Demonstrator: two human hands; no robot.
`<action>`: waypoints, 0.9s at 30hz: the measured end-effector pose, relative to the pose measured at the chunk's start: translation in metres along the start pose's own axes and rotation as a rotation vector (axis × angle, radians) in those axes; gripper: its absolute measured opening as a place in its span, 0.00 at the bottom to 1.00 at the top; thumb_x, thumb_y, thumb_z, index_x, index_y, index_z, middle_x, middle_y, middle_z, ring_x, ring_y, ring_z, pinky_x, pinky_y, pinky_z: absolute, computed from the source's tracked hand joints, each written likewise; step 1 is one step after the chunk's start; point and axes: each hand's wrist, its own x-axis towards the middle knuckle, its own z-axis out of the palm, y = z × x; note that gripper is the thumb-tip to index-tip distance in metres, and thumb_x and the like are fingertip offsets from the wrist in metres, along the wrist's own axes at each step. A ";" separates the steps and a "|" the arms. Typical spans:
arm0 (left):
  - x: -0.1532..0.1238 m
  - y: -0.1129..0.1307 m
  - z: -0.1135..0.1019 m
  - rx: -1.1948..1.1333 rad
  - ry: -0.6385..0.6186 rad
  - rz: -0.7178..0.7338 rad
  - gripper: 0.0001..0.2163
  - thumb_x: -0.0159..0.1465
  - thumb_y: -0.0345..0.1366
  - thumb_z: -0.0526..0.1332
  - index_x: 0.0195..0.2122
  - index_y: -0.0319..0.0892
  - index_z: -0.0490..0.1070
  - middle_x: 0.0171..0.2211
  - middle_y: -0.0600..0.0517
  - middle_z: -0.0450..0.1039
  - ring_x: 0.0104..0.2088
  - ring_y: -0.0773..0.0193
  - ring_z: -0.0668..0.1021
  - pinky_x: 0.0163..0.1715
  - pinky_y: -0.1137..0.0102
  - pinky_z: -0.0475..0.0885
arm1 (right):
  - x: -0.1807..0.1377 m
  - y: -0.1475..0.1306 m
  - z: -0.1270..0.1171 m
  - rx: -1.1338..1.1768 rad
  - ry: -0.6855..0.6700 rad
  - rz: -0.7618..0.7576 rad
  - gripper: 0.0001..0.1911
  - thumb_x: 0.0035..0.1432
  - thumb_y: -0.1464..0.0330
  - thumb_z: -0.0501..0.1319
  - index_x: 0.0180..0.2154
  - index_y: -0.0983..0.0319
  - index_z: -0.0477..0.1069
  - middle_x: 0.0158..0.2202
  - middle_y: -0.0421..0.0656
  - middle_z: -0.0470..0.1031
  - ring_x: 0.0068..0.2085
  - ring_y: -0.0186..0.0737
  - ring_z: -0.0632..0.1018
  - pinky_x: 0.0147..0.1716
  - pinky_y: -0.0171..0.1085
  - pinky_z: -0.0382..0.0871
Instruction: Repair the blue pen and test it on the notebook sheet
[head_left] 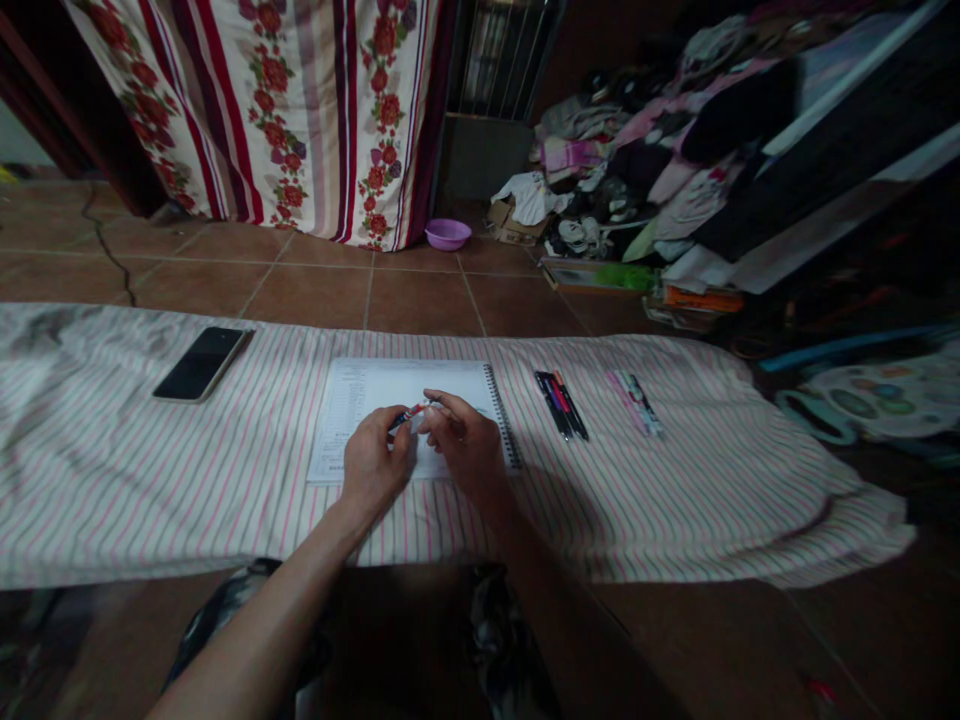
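My left hand (pixel 377 450) is closed round a slim pen (pixel 409 415) with dark blue and red parts. The fingers of my right hand (pixel 469 440) are pinched at the pen's other end, where something whitish shows; its details are too small to make out. Both hands are above a spiral notebook (pixel 382 382), open at a mostly white page with a printed strip along its left side. Beneath the notebook lies a striped cloth (pixel 262 470).
Right of the notebook lie several dark pens (pixel 561 405), then pink and pale pens (pixel 636 403). A phone (pixel 202 364) rests at the left. Beyond are a purple basin (pixel 448 234), a floral curtain (pixel 277 110) and a heap of clothes (pixel 645 150).
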 end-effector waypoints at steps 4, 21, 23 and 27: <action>0.000 0.000 -0.001 -0.003 -0.008 -0.007 0.10 0.61 0.34 0.54 0.40 0.42 0.71 0.37 0.49 0.76 0.35 0.62 0.77 0.35 0.67 0.73 | 0.000 -0.001 0.000 0.040 0.015 0.020 0.14 0.58 0.62 0.56 0.43 0.60 0.72 0.25 0.39 0.78 0.22 0.32 0.75 0.23 0.31 0.69; -0.001 0.001 -0.002 0.068 -0.024 0.045 0.10 0.61 0.32 0.54 0.41 0.40 0.72 0.36 0.48 0.76 0.35 0.62 0.77 0.36 0.69 0.72 | 0.001 -0.001 -0.001 0.005 0.094 -0.017 0.13 0.57 0.62 0.57 0.38 0.60 0.77 0.25 0.39 0.77 0.22 0.32 0.74 0.23 0.31 0.70; 0.000 0.000 -0.001 0.069 -0.028 0.049 0.10 0.61 0.32 0.54 0.41 0.40 0.72 0.36 0.48 0.76 0.35 0.62 0.77 0.36 0.68 0.72 | 0.001 0.000 -0.001 -0.006 0.101 -0.016 0.14 0.57 0.62 0.57 0.38 0.60 0.77 0.25 0.39 0.78 0.22 0.32 0.74 0.23 0.30 0.70; 0.000 -0.001 -0.002 0.076 -0.037 0.042 0.10 0.61 0.32 0.54 0.41 0.41 0.72 0.36 0.49 0.76 0.35 0.62 0.76 0.35 0.69 0.71 | 0.001 0.000 -0.001 -0.004 0.108 -0.022 0.14 0.57 0.63 0.56 0.39 0.61 0.76 0.25 0.39 0.78 0.22 0.31 0.74 0.23 0.30 0.70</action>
